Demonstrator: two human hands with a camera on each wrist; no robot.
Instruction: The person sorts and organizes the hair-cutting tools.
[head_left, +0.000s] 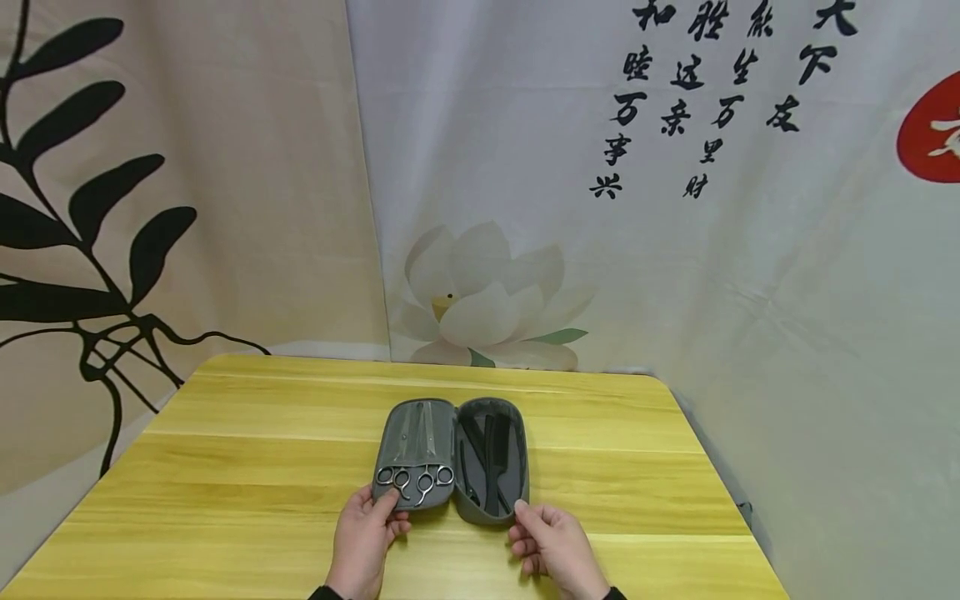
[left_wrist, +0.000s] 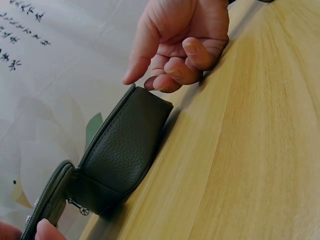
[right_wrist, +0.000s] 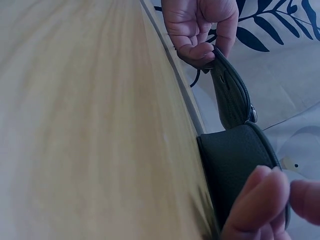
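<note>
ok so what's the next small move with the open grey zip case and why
Probably the right hand should reach into the case's deep half and pinch the black long-handled comb: it lies exposed near that hand, while the left hand holds the grey lid open.

Head view high, looking forward-down, wrist views close, low, facing inward, sharing the case (left_wrist: 125, 145)
</note>
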